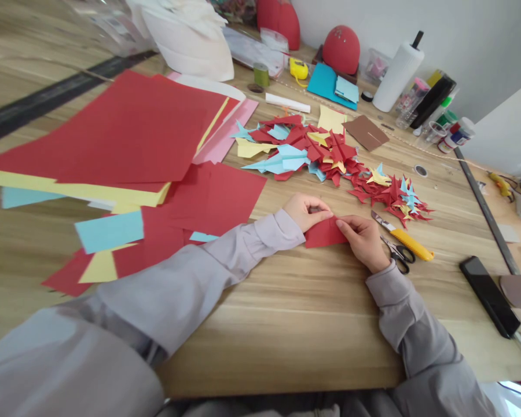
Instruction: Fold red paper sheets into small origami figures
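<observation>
A small piece of red paper is held between my two hands above the wooden table. My left hand pinches its upper edge, the thumb pointing right. At its upper right edge, my right hand grips the same paper between thumb and fingers. The fingertips of both hands nearly meet. Just beyond them lies a pile of folded red, blue and yellow paper shapes, with a smaller pile to its right. Scissors and a yellow utility knife lie right beside my right hand.
Large red sheets and loose coloured pieces cover the left of the table. A black phone with a cable lies at the right. Along the back stand a white bottle, small jars, a yellow tape measure and blue paper.
</observation>
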The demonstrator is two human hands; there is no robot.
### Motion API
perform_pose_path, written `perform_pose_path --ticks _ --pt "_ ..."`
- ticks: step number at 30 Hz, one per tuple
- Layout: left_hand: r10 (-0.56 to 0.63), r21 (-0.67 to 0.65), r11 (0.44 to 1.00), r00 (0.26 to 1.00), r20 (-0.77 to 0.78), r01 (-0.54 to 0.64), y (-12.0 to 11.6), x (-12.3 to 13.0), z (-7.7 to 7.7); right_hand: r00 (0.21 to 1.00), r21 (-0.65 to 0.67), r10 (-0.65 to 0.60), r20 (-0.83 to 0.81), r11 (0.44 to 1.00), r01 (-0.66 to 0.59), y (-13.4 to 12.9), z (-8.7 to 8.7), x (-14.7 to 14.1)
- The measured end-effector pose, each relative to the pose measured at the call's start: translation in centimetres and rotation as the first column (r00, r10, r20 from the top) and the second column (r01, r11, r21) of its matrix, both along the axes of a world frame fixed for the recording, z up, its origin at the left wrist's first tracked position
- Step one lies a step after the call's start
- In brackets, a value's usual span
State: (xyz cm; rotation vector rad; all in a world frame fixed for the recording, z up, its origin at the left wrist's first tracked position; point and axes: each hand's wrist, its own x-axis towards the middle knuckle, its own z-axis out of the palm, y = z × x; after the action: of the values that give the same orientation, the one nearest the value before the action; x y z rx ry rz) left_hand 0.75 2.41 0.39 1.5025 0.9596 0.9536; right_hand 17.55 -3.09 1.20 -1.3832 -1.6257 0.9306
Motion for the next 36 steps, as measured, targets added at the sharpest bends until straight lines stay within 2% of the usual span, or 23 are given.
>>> perform_pose_path --ticks 7,11,14,20,30,36 --pt "-0.030 -0.159 0.986 0.991 0.131 0.051 -0.07 -0.03 0.23 0.999 0.005 -0.033 0.021 0.999 0.033 -0.02 0.04 -0.02" --pt "-0.020 -0.185 0.981 0.988 0.151 0.048 -0.13 -0.04 0.34 0.999 -0.004 -0.034 0.027 0.999 0.034 -0.04 0.10 -0.05" --pt "-0.029 -0.155 0.987 0.992 0.125 0.049 -0.07 -0.05 0.27 0.999 -0.022 -0.038 0.014 0.999 0.038 -0.06 0.06 -0.05" --pt "-0.014 -0.015 1.000 1.000 0.023 0.014 0.24 0.10 -0.41 0.999 -0.014 -0.031 0.012 0.999 0.031 -0.05 0.01 -0.03" --pt "0.032 0.149 0.988 0.999 -0.043 -0.025 -0.11 -0.03 0.12 0.998 -0.034 0.025 -0.064 0.999 -0.027 -0.13 -0.32 -0.07" --pt "0.037 0.158 0.987 0.998 -0.059 -0.027 -0.09 0.01 -0.19 0.999 -0.023 0.026 -0.047 0.999 -0.027 -0.18 -0.31 -0.11"
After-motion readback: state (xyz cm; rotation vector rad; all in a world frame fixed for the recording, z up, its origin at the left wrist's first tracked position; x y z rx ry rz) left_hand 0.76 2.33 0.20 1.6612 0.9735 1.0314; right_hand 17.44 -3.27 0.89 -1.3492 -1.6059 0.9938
